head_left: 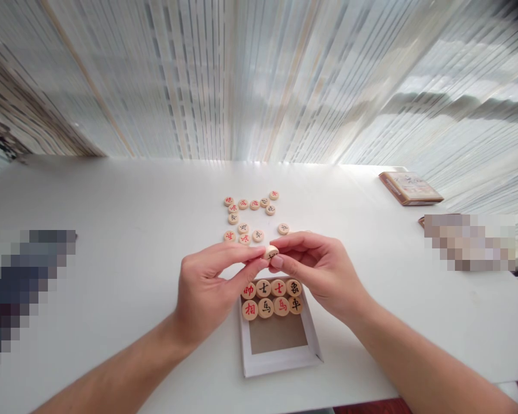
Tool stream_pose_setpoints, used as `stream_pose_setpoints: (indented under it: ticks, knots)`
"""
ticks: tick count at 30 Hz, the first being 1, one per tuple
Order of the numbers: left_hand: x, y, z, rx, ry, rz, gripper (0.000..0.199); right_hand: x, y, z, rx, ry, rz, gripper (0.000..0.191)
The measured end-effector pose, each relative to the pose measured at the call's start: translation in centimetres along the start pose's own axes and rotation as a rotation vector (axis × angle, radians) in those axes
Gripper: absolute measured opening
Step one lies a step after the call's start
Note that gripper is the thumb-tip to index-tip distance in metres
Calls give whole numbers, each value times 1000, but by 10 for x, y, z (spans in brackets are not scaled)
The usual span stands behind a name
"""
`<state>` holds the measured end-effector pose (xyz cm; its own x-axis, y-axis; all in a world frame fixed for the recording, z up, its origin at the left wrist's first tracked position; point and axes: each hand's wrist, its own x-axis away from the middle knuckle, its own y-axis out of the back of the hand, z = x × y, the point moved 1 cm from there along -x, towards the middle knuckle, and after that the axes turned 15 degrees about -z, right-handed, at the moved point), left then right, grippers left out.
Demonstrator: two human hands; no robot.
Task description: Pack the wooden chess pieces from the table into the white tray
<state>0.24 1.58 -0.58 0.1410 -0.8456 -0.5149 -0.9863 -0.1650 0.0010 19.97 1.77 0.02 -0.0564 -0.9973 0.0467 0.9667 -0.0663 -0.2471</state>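
Striped, pale curtain [242, 80] behind, daylight coming through; white table [133, 201] below it. Flat printed box [411, 188] at far right. Loose round pieces [243, 203], red- and black-marked, scattered mid-table beyond the hands. Nearer, a shallow white tray [280, 363]: eight seated pieces [265, 308] in two rows of four at its far side, brown base bare at the near side.

Step in hand, as I judge it: steadying and turning one piece between two hands. Done well, this wants light fingertip pressure on the rim, marked face left uncovered, both hands level so the disc does not slip.

Left hand [211, 276]: thumb and forefinger pinched on the left side of a wooden piece [270, 251]. Right hand [326, 270]: thumb and forefinger closed on its right side. Piece tilted, above the tray's far edge; dark mark partly covered, character unreadable
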Motion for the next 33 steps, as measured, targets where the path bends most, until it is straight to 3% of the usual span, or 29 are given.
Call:
stream_pose_setpoints:
  ticks: [6,15,19,29,33]
  knots:
    - [2,1,-2,-83,-33,-46,22,0,-1,0,24,15,-26,31]
    - [-1,1,0,-117,-317,8,31,1,-1,-1,-14,93,24,22]
    - [-2,2,-3,-122,-346,3,30,2,-1,0,-27,98,39,21]
    - [2,4,-5,-111,-272,-9,28,3,-2,2,-56,113,56,22]
    - [1,1,-5,-17,-37,-4,28,2,-1,-2,-61,81,48,25]
